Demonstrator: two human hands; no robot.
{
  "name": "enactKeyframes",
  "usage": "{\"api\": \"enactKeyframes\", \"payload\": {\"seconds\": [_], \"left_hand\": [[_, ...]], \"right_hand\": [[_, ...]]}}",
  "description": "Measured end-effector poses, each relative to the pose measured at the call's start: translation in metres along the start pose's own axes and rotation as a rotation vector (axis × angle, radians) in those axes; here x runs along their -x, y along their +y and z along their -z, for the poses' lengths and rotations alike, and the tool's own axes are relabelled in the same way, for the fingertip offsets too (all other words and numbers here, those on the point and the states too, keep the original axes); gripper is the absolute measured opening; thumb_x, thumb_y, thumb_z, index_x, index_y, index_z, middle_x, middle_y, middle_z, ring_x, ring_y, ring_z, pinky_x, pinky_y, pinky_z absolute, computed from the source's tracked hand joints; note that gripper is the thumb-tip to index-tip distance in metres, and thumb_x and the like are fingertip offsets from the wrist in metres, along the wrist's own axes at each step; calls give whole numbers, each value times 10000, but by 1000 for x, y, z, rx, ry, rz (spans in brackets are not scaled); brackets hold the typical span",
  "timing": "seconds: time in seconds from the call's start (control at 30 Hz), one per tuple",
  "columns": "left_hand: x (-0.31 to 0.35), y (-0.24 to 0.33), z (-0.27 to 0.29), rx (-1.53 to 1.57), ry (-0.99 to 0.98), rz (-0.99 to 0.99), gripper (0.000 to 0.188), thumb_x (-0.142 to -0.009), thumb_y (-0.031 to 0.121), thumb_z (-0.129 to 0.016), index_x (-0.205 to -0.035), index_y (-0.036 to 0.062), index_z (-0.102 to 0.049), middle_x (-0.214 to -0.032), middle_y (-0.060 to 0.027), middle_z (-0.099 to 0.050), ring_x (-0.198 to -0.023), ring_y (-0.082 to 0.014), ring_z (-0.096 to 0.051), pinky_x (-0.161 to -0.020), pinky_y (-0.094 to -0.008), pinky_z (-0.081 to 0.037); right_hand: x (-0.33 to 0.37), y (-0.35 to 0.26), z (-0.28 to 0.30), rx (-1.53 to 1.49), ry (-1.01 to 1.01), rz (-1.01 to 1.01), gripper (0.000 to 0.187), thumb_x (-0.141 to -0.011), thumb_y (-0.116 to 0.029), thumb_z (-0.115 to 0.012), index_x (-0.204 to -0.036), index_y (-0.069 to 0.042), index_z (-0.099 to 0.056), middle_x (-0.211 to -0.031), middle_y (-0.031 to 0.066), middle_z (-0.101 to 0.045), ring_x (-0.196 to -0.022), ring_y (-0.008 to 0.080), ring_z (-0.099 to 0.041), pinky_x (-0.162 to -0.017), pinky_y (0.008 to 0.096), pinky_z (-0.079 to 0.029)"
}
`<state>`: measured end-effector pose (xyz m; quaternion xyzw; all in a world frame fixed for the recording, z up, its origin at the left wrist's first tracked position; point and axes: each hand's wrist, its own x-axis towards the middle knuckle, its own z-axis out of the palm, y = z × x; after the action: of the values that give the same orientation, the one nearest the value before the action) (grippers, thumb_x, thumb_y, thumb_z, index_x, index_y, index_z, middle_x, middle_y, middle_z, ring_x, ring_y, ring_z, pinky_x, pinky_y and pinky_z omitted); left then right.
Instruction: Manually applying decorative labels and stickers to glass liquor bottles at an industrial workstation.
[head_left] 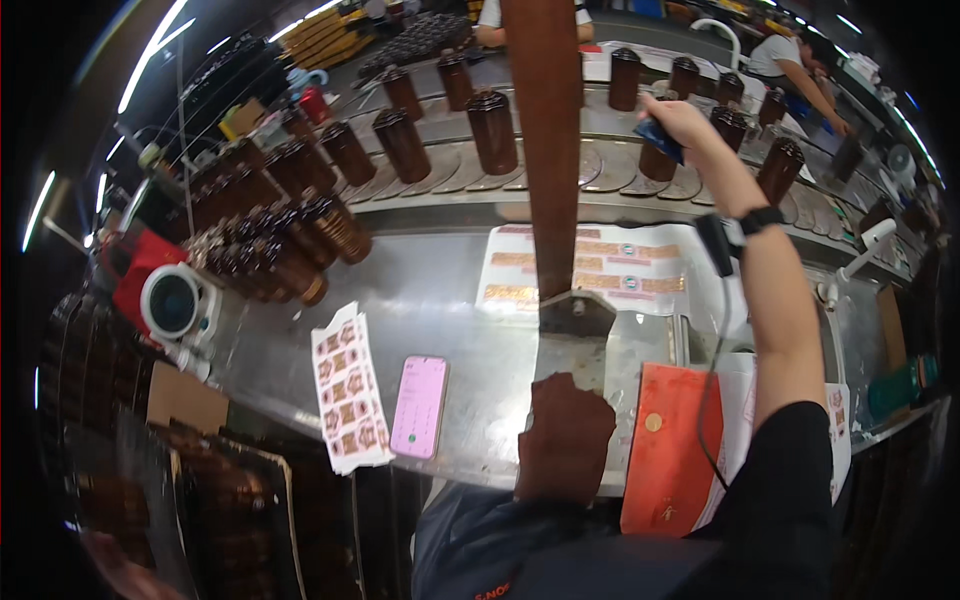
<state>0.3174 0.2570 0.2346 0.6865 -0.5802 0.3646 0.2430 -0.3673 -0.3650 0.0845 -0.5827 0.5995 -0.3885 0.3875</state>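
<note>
My right hand (683, 118) reaches far out over the curved conveyor (600, 170). Its fingers are closed on a small dark blue object (657, 136), pressed against the top of a brown bottle (655, 163). More brown capped bottles (493, 130) stand along the belt on both sides. A black watch (760, 219) and a black device with a cable (714, 243) sit on that forearm. My left hand does not show. A brown shape (565, 435) at the near table edge, in front of my body, is too unclear to name.
A brown upright post (545, 150) on a metal foot stands mid-table. Label sheets (600, 268), a patterned sticker sheet (348, 388), a pink phone (419, 406) and a red envelope (668, 445) lie on the steel table. Bottles (270, 245) crowd the left. Other people work beyond the belt.
</note>
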Motion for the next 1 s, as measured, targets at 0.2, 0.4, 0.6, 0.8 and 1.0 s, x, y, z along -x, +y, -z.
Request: {"api": "enactKeyframes", "payload": {"seconds": [0.2, 0.4, 0.6, 0.8, 1.0], "left_hand": [[-18, 228, -133, 822, -291, 310, 959, -848, 421, -747, -1507, 1, -192, -1428, -168, -326, -1301, -290, -375, -1083, -441, -337], [-22, 242, -211, 942, -276, 369, 968, -817, 565, -680, -1493, 2, -276, -1545, -150, -277, -1355, -289, -337, -1124, -464, -269], [-43, 289, -258, 1180, -281, 277, 965, -778, 531, -718, -1449, -38, -321, -1477, -158, -297, -1308, -298, -377, -1079, -453, -319], [-68, 339, -252, 1442, -452, -266, 966, -736, 473, -789, -1424, -50, -356, -1468, -200, -303, -1262, -312, -424, -1027, -433, -390], [-43, 407, -216, 1983, -729, -144, 1186, -721, 351, -859, -1529, -2, -66, -1414, -242, -419, -1280, -371, -462, -1086, -418, -357]], "right_hand": [[-54, 4, 5, 976, 601, -11, 516, -868, -560, -614, -1112, -107, -651, -1114, 138, -692, -1063, 330, -651, -863, 451, -525], [-54, 28, 31, 929, 590, 66, 447, -887, -496, -604, -1086, -96, -633, -1059, 149, -697, -1011, 346, -658, -812, 471, -523], [76, -4, 30, 1124, 582, 471, 313, -911, -384, -614, -993, -83, -608, -823, 145, -688, -814, 355, -669, -702, 433, -526], [243, -145, 1, 894, 203, 752, 251, -881, -257, -700, -841, -23, -616, -641, 60, -584, -565, 143, -530, -546, 281, -427], [289, -166, -74, 488, -383, 433, 298, -893, -269, -694, -774, -6, -620, -615, -13, -535, -577, 54, -453, -513, 250, -366]]}}
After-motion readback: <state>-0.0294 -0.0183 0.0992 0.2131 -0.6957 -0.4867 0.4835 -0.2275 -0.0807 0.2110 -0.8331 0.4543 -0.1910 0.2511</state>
